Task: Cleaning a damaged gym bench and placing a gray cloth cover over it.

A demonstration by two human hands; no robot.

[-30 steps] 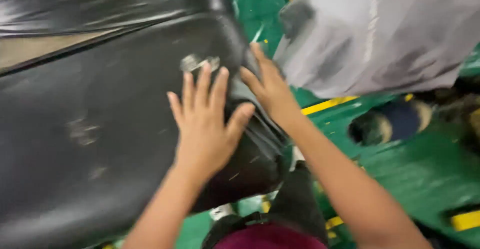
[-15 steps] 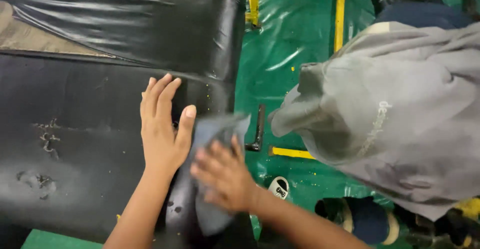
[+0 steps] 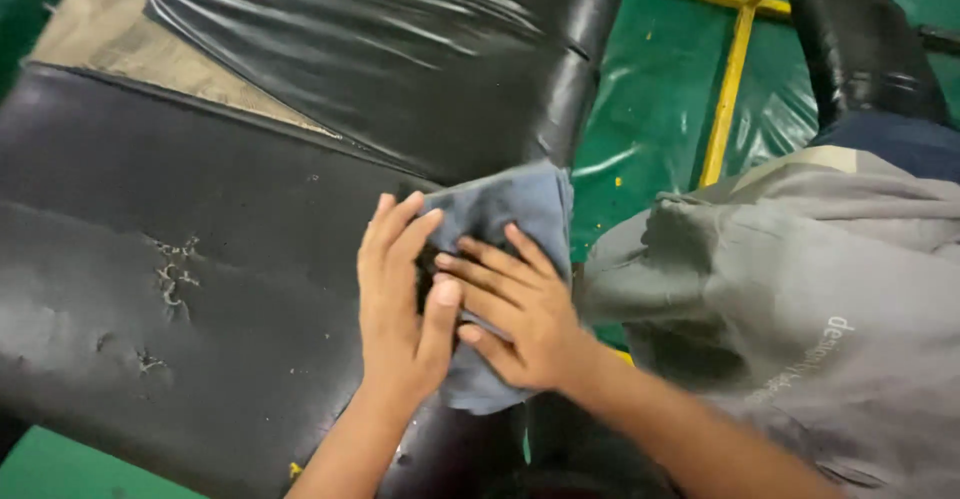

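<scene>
The fingers (image 3: pixel 500 284) of the right hand (image 3: pixel 515 314) are being spread flat and pressed down on a grey-blue cloth (image 3: pixel 510 209), with nothing being gripped between them. The cloth is being held against the right edge of a large black cushion (image 3: pixel 200 289), its upper part lying just below the seam where a shinier black cushion panel (image 3: pixel 400 59) is meeting the worn one. The left hand (image 3: pixel 400 299) is being laid flat and open on the black cushion just left of the cloth, its thumb touching the right hand's fingers. Scuffed, cracked patches (image 3: pixel 170 279) are being shown on the cushion well left of the cloth. Right of the cloth, a grey garment (image 3: pixel 800 289) is lying near it, above a green floor (image 3: pixel 650 109) crossed by yellow lines (image 3: pixel 725 79).
</scene>
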